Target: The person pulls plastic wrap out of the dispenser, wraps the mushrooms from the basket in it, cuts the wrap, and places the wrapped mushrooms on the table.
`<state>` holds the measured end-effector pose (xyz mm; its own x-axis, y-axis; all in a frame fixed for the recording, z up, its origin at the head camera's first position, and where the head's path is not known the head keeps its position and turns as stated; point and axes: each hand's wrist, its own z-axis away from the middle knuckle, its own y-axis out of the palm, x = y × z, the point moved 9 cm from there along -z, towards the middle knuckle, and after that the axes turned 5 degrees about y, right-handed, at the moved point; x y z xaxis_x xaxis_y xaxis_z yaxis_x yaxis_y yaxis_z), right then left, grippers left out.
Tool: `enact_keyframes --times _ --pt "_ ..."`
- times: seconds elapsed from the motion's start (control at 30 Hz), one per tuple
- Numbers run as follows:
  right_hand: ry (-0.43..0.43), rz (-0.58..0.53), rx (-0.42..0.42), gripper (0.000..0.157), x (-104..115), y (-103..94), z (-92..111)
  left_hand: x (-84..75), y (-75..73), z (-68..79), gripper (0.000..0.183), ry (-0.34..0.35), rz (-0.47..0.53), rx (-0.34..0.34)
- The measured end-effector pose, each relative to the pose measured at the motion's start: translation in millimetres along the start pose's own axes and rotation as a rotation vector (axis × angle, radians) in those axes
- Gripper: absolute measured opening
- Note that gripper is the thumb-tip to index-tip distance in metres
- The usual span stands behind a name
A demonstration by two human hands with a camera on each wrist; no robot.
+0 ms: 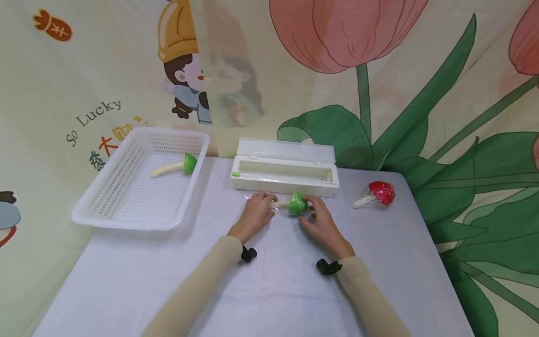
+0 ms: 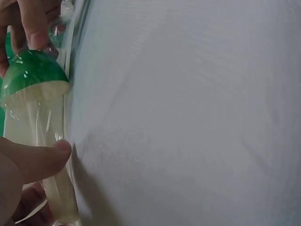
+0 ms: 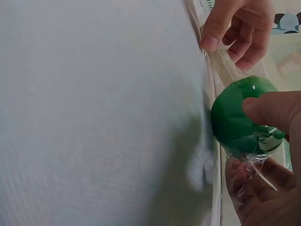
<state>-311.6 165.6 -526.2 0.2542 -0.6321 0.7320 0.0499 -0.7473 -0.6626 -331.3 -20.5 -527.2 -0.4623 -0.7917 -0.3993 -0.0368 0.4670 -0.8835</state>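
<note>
1. The grip of the left hand (image 1: 254, 214) is closed around the pale stem of the green-capped mushroom (image 1: 297, 204), its thumb laid across the stem and its other fingers behind.
2. The grip of the right hand (image 1: 323, 225) is clamped at the cap end; in the right wrist view its thumb lies on the green cap, with curled fingers at the bunched clear film (image 3: 258, 157).
3. This mushroom lies sideways between the two hands, cap toward the right hand, just in front of the white box (image 1: 286, 186). Whether it touches the surface (image 1: 269, 299) cannot be told.
4. The box's lid (image 1: 288, 150) stands raised at the back, showing a long trough inside; a small green tab (image 1: 236, 174) sits at the left of its front edge.
5. To the left, the white basket (image 1: 126, 226) holds a second green-capped mushroom (image 1: 180, 165), lying near its right wall with the stem pointing left.
6. To the right of the box, well apart from the hands, a red-capped mushroom (image 1: 379, 194) in clear wrapping lies on the surface, its white stem pointing left.
</note>
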Motion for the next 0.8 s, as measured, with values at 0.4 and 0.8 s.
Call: enact_keyframes --times 0.4,0.8 --pt "0.043 0.027 0.078 0.052 2.4 1.9 3.1 -3.7 -2.7 12.4 0.023 0.043 0.015 0.121" --pt "0.045 0.030 0.146 0.049 3.1 -2.9 12.0 -4.4 1.9 32.1 0.033 0.076 0.142 0.205"
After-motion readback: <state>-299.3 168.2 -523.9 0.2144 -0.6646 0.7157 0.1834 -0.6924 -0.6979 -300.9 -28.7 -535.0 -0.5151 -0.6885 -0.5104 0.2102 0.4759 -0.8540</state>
